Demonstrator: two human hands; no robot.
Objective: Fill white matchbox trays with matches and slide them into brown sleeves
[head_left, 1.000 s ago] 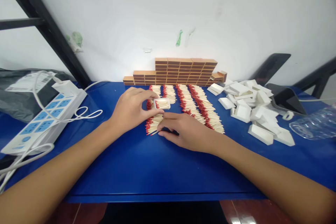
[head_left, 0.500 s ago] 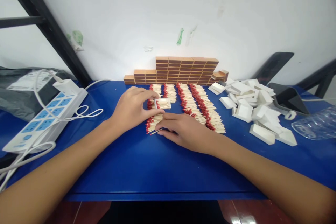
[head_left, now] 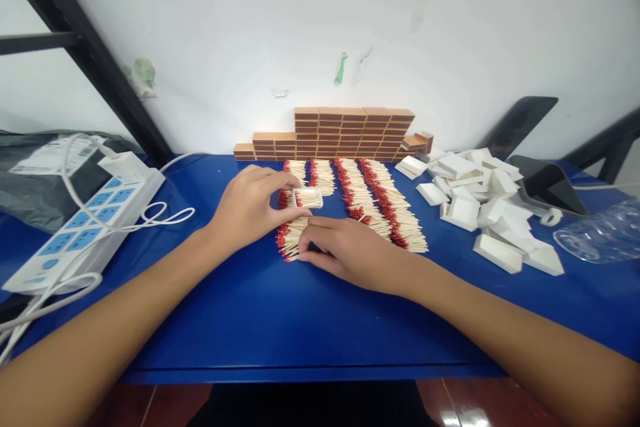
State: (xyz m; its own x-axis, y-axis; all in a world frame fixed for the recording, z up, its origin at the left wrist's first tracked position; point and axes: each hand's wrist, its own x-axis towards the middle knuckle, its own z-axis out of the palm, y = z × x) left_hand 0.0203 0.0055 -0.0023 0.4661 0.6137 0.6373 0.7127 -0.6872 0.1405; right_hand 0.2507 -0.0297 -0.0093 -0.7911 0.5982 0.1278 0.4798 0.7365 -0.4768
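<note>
The person's left hand point(head_left: 253, 199) is clamped on a small white tray point(head_left: 321, 198), with the thumb at its near side and the fingers at its far side. The tray's open face is up, and it sits over the leftmost row of matches point(head_left: 290, 232); a few loose matches point(head_left: 309, 202) lie inside it. The right hand point(head_left: 350, 247) is just nearer the person than the tray, its thumb and index finger bent together at the near end of that same row. Whether a match is caught between those 2 fingertips cannot be told.

A light pinch would suit the tray best: its thin walls look likely to bow under hard pressure, and a level hold should stop the contents sliding out. For the right hand, small pinches by the pale ends seem wise, so the red heads all point left, as those in the row mostly do. Drawing from the row's near edge should leave the layers beneath undisturbed.

The right wrist needs care too. It passes close to the near ends of the 2 longer rows point(head_left: 393, 208) right of the tray, and could scatter them across the tabletop point(head_left: 300, 327) if lowered. Farther right of the tray lies a heap of white trays point(head_left: 460, 210).
</note>
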